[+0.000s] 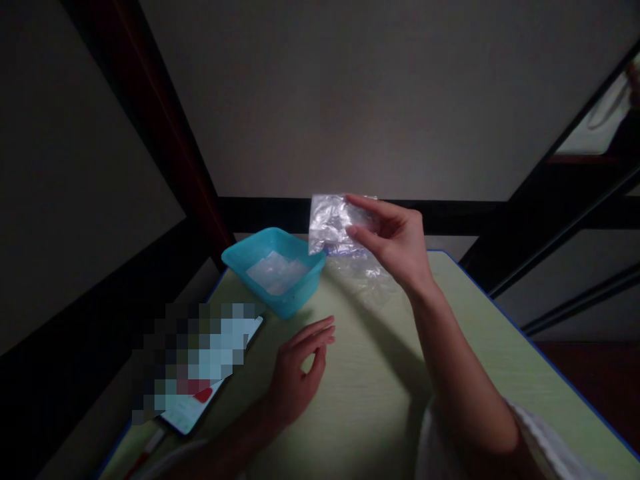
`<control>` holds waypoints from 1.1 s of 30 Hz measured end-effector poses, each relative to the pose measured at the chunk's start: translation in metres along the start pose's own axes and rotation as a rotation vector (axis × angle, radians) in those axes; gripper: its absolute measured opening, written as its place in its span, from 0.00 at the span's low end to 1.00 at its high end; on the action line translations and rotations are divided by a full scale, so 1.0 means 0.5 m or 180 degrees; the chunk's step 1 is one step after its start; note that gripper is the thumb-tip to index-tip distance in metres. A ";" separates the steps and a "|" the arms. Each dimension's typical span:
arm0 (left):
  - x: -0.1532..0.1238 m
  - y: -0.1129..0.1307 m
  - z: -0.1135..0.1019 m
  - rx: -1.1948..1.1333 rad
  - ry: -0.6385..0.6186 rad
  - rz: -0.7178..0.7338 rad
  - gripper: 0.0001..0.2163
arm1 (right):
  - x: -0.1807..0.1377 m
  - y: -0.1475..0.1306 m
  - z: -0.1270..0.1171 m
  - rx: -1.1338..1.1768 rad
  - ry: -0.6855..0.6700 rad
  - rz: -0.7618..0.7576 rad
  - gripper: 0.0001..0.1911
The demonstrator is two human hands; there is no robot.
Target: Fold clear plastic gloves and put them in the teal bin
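My right hand is raised over the far part of the table, its thumb and fingers pinching a folded clear plastic bag. The bag is shiny and wrinkled, and my fingers cover its right side. Below and behind that hand, more clear plastic packaging lies on the tabletop. My left hand hovers low over the near middle of the table, holding nothing, with its fingers stretched out and slightly curved. To the left of the held bag stands a blue plastic basket containing flat, whitish clear plastic packets.
A phone with a lit screen, partly blurred out, lies along the table's left side, with a cable plug near its lower end. The pale green table has a blue edge. A grey wall panel rises behind it.
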State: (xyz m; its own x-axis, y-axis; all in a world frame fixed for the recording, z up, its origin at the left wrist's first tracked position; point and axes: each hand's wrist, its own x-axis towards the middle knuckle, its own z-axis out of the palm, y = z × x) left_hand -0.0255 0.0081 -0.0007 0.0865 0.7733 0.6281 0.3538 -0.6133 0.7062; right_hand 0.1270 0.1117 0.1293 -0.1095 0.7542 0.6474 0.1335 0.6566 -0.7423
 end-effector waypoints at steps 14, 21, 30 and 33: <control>0.010 -0.042 -0.054 0.2669 0.0353 0.0524 0.18 | 0.115 0.090 0.144 -0.0154 -0.0991 0.0503 0.21; 0.007 -0.075 -0.059 0.2808 0.0154 0.0521 0.20 | 0.116 0.144 0.181 -0.0964 -0.1706 0.0441 0.21; 0.002 -0.076 -0.042 0.2752 0.0308 0.0313 0.21 | 0.114 0.170 0.215 -0.1581 -0.2072 -0.0057 0.25; 0.004 -0.074 -0.041 0.2727 0.0253 0.0278 0.20 | 0.116 0.173 0.220 -0.1538 -0.1982 -0.0017 0.32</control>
State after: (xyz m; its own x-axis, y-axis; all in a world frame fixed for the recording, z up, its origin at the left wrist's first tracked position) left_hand -0.0575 0.0288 -0.0190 0.0919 0.6959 0.7123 0.9319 -0.3122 0.1848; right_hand 0.0237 0.2126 0.0836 -0.6238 0.7090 0.3290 0.5291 0.6929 -0.4898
